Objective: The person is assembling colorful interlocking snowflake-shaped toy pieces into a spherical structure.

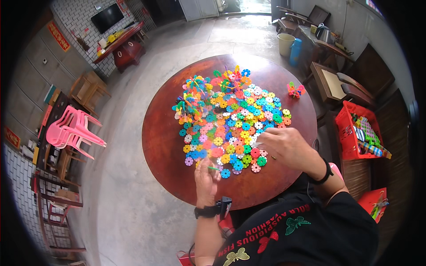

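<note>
Many flat, notched plastic flower discs (239, 146) in mixed colours cover the middle of the round brown table (162, 137). At the near left edge of this spread, my left hand (206, 181) is closed on a green notched disc (213, 168), seen nearly edge-on. My right hand (284, 146) is over the right side of the spread, its fingers drawn together. Something whitish shows at those fingertips, too blurred to name. Clusters of interlocked discs (191, 106) stand at the far left of the spread, and another cluster (233, 80) is at the back.
A small ball of joined discs (295, 90) sits alone at the table's right. Beside the table are a red basket (348, 128) of woven items and a wooden chair (326, 84). Pink plastic stools (73, 126) stand left; a bucket (285, 44) and blue flask (296, 51) stand behind.
</note>
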Available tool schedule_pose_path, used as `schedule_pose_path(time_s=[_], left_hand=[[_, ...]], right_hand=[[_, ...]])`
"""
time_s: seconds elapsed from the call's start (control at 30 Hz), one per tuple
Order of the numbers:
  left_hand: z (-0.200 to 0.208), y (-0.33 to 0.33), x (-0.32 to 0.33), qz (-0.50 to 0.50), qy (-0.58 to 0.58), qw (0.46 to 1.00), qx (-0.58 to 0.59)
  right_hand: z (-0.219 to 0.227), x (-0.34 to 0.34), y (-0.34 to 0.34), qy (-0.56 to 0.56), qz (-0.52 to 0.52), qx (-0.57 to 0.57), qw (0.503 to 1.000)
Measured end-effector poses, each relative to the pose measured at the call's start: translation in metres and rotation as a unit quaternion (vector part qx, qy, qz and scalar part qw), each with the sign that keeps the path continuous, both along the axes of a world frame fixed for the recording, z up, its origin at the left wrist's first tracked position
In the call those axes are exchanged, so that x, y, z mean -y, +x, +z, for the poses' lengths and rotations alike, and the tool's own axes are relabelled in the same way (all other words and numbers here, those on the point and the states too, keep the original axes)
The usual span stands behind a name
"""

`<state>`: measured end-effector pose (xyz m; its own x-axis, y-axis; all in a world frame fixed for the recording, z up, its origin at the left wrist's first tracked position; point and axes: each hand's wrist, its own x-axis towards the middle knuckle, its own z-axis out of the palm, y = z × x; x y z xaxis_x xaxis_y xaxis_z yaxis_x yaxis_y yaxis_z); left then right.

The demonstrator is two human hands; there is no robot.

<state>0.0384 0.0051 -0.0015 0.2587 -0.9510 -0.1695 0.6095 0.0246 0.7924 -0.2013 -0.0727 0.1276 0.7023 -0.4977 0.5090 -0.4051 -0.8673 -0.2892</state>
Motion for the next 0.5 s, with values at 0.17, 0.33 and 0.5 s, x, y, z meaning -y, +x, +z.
schedule_pose_path(time_s=[0.17,0.33,0.5], left_hand=[[-0.003,-0.004,0.005,0.067,0.052,0.996,0.012],[-0.009,-0.005,0.002,0.025,0.043,0.996,0.069],[-0.006,-0.007,0.002,0.023,0.060,0.993,0.094]], right_hand=[[-0.053,0.038,0.037,0.055,-0.063,-0.184,0.979],[-0.114,0.083,0.059,0.073,-0.071,-0.202,0.974],[-0.129,0.104,0.073,0.059,-0.045,-0.341,0.937]])
